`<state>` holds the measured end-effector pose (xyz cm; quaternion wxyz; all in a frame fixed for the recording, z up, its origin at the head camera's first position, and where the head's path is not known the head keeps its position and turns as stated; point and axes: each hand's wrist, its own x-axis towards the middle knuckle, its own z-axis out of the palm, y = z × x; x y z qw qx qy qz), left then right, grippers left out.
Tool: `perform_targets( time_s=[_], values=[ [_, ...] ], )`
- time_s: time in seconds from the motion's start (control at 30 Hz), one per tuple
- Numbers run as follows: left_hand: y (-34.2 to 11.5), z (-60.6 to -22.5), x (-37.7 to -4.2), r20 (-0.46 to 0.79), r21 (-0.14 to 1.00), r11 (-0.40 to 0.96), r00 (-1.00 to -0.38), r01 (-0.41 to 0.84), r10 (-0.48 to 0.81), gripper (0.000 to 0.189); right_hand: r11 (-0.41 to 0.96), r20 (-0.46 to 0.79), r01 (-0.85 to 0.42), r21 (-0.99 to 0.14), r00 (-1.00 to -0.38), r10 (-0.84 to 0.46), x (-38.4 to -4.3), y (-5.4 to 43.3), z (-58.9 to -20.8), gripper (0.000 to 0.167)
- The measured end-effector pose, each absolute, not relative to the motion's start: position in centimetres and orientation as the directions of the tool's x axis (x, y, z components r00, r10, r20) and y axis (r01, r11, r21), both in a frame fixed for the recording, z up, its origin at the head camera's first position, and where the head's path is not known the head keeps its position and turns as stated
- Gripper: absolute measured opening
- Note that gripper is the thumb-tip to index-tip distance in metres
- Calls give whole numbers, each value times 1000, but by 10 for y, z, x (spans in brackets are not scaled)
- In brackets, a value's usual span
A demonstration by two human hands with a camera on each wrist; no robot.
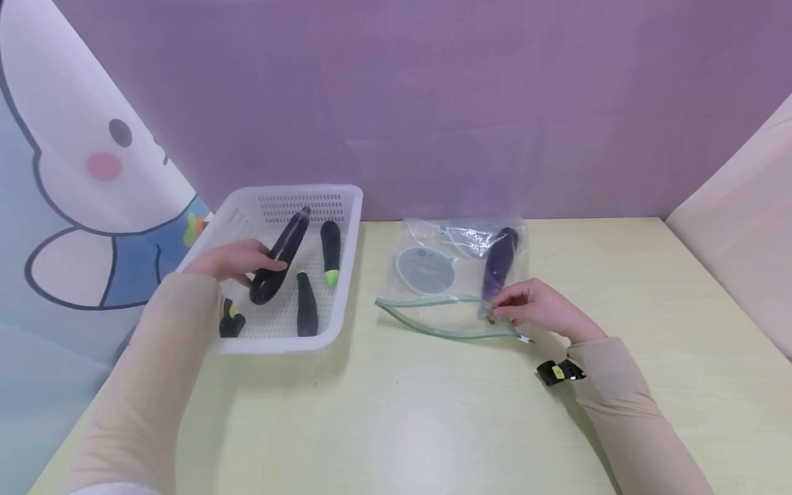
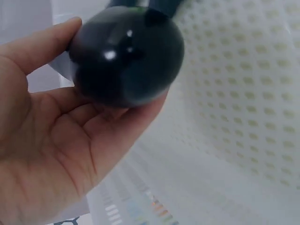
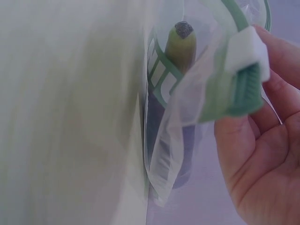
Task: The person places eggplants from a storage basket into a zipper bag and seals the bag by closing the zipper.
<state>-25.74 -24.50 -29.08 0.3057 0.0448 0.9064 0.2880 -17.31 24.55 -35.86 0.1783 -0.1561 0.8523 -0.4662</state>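
My left hand [image 1: 232,260] gripped a long, dark eggplant [image 1: 290,243] over the white perforated plastic basket [image 1: 272,346] by the pale-yellow bench's [image 1: 433,426] back-left corner; my right hand [image 1: 537,307] pinched a clear green-zippered bag [image 1: 459,278] containing a purple eggplant [image 1: 500,258].

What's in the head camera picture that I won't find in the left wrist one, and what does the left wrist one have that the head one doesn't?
Only the head view: the right hand, pinching the edge of a clear zip bag, and the eggplant inside the bag.

Only the left wrist view: the creased palm side of the left hand.

Both: the left hand itself, the dark eggplant it grips and the white basket with holes.
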Motion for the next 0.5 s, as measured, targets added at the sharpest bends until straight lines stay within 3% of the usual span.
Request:
perform_targets(
  time_s=[0.23,0.5],
  values=[
    [-226,-281,-259,-428,681,730,-842,-60,330,52,520,-163,-95,-849,-889,-429,-173,246,-357,24],
    [-195,-275,-252,-383,734,677,-851,-44,359,49,520,-159,-99,-848,-889,-429,-173,245,-357,24]
  ],
)
